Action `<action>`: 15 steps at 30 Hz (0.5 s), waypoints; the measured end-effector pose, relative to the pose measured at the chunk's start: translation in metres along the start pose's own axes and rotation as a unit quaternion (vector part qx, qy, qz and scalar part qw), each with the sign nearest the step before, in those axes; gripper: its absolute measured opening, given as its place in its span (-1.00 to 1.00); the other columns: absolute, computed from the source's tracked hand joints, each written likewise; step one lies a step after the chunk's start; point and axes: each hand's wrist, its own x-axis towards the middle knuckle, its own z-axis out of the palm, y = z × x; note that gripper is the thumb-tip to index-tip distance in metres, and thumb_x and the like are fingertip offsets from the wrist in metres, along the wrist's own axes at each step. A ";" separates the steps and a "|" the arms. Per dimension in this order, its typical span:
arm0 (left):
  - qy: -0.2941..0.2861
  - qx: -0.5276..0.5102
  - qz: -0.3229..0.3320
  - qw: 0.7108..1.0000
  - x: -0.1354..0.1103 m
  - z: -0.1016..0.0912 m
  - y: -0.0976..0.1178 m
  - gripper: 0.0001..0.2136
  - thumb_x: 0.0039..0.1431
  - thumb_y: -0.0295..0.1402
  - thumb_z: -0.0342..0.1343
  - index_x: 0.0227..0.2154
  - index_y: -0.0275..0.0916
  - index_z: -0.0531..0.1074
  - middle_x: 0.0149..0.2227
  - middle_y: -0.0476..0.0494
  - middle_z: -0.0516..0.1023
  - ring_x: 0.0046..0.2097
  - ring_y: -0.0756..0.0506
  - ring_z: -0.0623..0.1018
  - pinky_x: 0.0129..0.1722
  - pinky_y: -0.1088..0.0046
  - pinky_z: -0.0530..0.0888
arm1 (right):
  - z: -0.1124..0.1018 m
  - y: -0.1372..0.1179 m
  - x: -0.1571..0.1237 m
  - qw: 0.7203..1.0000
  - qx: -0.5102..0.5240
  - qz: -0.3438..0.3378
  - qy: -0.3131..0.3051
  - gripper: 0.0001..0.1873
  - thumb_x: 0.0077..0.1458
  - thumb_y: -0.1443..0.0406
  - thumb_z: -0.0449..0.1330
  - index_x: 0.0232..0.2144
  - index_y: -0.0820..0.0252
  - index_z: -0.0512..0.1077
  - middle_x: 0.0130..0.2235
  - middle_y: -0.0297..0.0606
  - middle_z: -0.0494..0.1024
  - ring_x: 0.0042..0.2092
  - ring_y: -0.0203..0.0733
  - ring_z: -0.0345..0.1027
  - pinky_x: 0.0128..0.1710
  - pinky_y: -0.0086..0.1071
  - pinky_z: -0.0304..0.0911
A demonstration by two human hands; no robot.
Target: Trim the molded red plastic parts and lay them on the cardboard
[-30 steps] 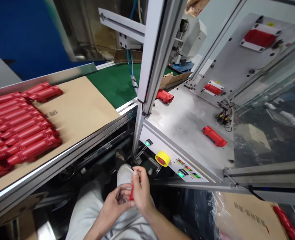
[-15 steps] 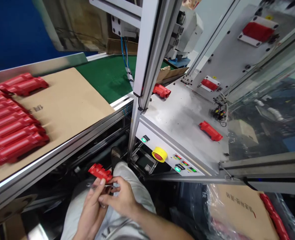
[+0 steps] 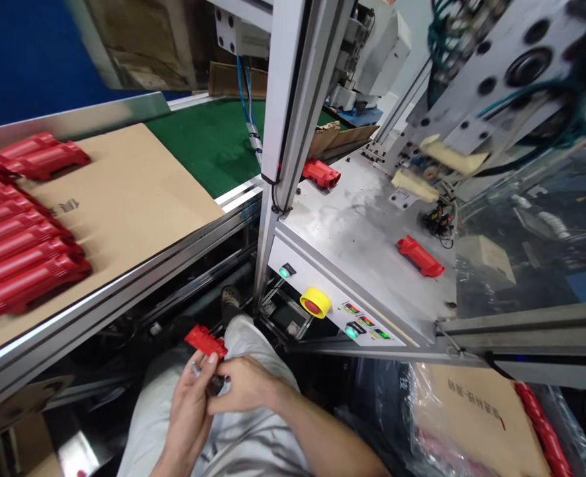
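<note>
Above my lap, my left hand (image 3: 192, 401) is closed with its thumb against a red plastic housing (image 3: 206, 342), ribbed and notched. A small silver metal piece (image 3: 195, 368) shows between the left fingers; its kind is hard to tell. My right hand (image 3: 245, 384) meets the left from the right side, fingers curled inward by the near end of the housing. Something dark sits between the two hands, mostly hidden by the fingers, so what the right hand grips cannot be made out.
Rows of red housings (image 3: 22, 265) lie on a cardboard sheet (image 3: 138, 192) at left, beside a green belt (image 3: 213, 142). A metal post (image 3: 285, 99) stands ahead. Red parts (image 3: 420, 257) rest on the machine table (image 3: 352, 218); its panel has an emergency stop (image 3: 315, 303). Bagged cardboard (image 3: 466, 411) lies right.
The machine head has come down over the table at right, hiding the plate with red pads. My hands hold the housing slightly farther right, and the silver piece shows less.
</note>
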 end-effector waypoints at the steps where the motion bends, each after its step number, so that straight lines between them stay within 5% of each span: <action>1: 0.001 0.005 -0.003 1.000 0.000 -0.002 -0.003 -0.41 -0.01 -0.11 0.60 0.09 -0.09 0.63 -0.10 -0.03 0.73 -0.13 -0.12 0.67 -0.21 0.54 0.63 | 0.000 0.003 0.002 1.000 -0.005 0.000 -0.012 -0.75 -0.32 0.26 0.57 -0.49 0.05 0.65 -0.55 -0.47 0.52 -0.43 -0.19 0.42 -0.37 -0.40 0.25; 5: 0.013 0.010 0.008 1.000 0.004 -0.011 -0.009 -0.47 0.06 -0.04 0.55 0.04 -0.13 0.64 0.00 -0.11 0.75 -0.02 -0.20 0.71 -0.12 0.43 0.66 | 0.004 0.012 0.002 0.999 0.001 -0.009 -0.046 -0.83 -0.17 0.27 0.52 -0.50 0.12 0.60 -0.55 -0.48 0.46 -0.44 -0.28 0.30 -0.37 -0.41 0.18; 9: 0.039 -0.005 0.082 0.996 0.006 -0.025 0.002 -0.50 0.09 -0.04 0.52 0.01 -0.17 0.61 0.02 -0.18 0.75 0.11 -0.23 0.70 0.12 0.30 0.64 | 0.005 0.021 -0.014 0.997 0.055 0.004 -0.057 -0.65 0.12 0.04 0.47 -0.33 0.20 0.55 -0.40 -0.40 0.53 -0.37 -0.26 0.39 -0.32 -0.37 0.33; 12: 0.042 -0.007 0.168 0.985 0.001 -0.036 0.019 -0.50 0.05 -0.19 0.58 -0.01 -0.16 0.53 0.05 -0.20 0.73 0.15 -0.27 0.71 0.23 0.16 0.60 | -0.006 0.022 -0.029 0.992 0.105 0.040 -0.063 -0.47 0.43 -0.14 0.10 -0.06 0.20 0.50 -0.33 -0.33 0.53 -0.42 -0.27 0.42 -0.43 -0.38 0.37; 15: 0.010 0.018 0.245 0.969 -0.010 -0.038 0.035 -0.53 0.00 -0.37 0.60 -0.11 -0.15 0.45 0.02 -0.20 0.73 0.12 -0.35 0.75 0.16 0.09 0.66 | -0.027 0.009 -0.035 0.989 0.122 0.048 -0.072 -0.42 0.49 -0.11 -0.09 0.12 0.19 0.42 -0.21 -0.23 0.58 -0.39 -0.24 0.48 -0.42 -0.35 0.44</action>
